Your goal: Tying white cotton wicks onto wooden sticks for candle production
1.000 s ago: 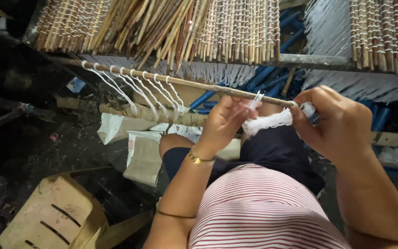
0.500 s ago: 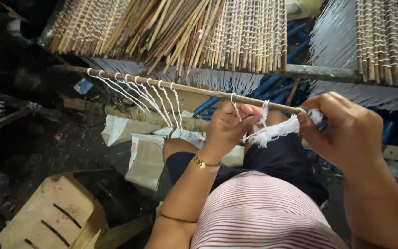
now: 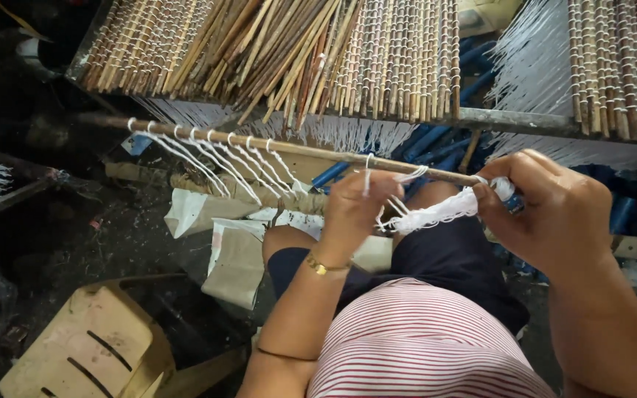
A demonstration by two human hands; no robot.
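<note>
White cord (image 3: 436, 212) runs taut between our left hand (image 3: 359, 214), pinching a loop at the thin stick (image 3: 296, 147), and our right hand (image 3: 554, 214), gripping the bundle. We judge a slack pull could loosen the knot or slide it along the stick.

Pretty cramped: the mat (image 3: 274, 51) hangs right above the stick (image 3: 259, 144), strings (image 3: 230, 166) block underneath on the left, only gap's between both hands.

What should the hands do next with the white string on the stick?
Probably loop the white string around the stick once more: the left hand pinches loose strands beside the last tied loop, the right hand holds the bundle taut.
</note>
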